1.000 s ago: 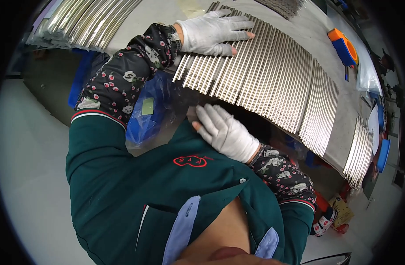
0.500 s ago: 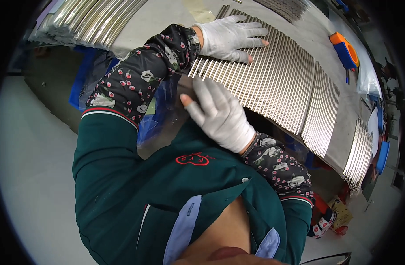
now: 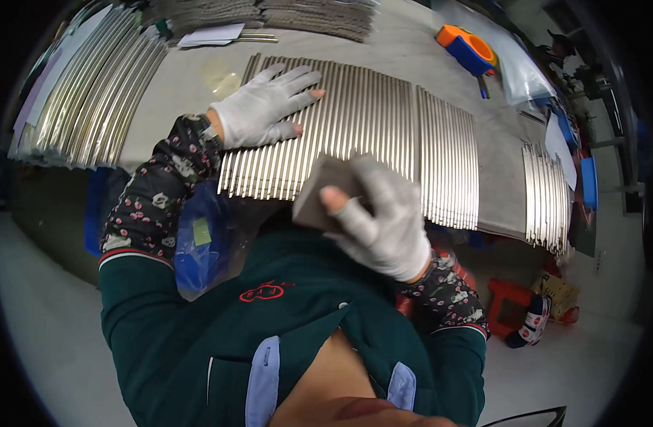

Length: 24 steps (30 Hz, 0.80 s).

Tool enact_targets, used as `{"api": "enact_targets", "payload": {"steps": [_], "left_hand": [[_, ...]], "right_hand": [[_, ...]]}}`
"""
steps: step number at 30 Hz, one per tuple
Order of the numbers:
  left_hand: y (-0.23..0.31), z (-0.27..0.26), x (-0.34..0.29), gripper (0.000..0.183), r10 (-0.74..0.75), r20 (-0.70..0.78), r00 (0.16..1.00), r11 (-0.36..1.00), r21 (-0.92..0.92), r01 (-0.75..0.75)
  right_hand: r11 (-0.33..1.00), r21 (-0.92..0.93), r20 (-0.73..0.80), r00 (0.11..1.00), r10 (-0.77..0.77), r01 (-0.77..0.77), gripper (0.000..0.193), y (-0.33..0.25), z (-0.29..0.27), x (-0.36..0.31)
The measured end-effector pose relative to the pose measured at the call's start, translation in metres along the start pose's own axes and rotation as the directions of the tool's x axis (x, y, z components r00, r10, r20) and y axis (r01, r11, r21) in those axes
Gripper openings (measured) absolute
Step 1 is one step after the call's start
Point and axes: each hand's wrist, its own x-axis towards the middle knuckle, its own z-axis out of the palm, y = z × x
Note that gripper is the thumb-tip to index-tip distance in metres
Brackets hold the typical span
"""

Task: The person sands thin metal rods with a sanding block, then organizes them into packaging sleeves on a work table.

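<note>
A row of slim metal rods (image 3: 369, 107) lies side by side on the grey-covered table. My left hand (image 3: 266, 107), in a white glove with thumb and a fingertip bare, rests flat across the left part of the row, fingers spread. In my right hand (image 3: 383, 220), also gloved, is a grey-brown sponge block (image 3: 318, 196), gripped between thumb and fingers. The block is over the near ends of the rods; whether it touches them I cannot tell. The right fingers are somewhat blurred, and part of the block is hidden beneath them.
Bundled rods in clear plastic (image 3: 92, 99) lie at the left, with a smaller rod group (image 3: 545, 192) at the far right. An orange and blue tape dispenser (image 3: 469, 50) stands at the back right. Grey stacked material (image 3: 312, 18) lines the back. A blue plastic-lined bin (image 3: 205, 249) sits below the table edge.
The whole view has shifted. My right hand has moved rightward along the near rod ends with the block, which shows more now. The left hand stays flat on the rods.
</note>
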Motion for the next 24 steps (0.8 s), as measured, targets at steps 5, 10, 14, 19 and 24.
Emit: {"api": "enact_targets", "payload": {"steps": [5,10,14,19,24], "left_hand": [[0.022,-0.007,0.021,0.075,0.101,0.121,0.988,0.994,0.023,-0.105],[0.037,-0.005,0.041,0.078,0.235,0.064,0.97,0.97,-0.073,-0.231],[0.047,-0.015,0.046,0.083,0.233,0.055,0.971,0.961,-0.166,-0.221],[0.056,-0.022,0.052,0.092,0.295,0.039,0.955,0.943,-0.171,-0.284],[0.105,-0.019,0.072,0.095,0.442,0.095,0.892,0.871,-0.284,-0.401]], "right_hand": [[0.608,-0.533,-0.389,0.809,0.441,-0.588,0.065,0.11,-0.092,-0.058],[0.137,-0.559,-0.504,0.466,0.727,-0.818,0.059,0.187,-0.136,-0.146],[-0.024,-0.88,-0.385,0.681,0.623,-0.475,0.061,0.155,-0.136,-0.116],[0.734,-0.313,0.134,0.737,0.662,-0.603,0.067,0.095,-0.097,-0.068],[0.807,-0.4,0.284,0.778,0.561,-0.435,0.074,0.089,-0.085,-0.095]]}}
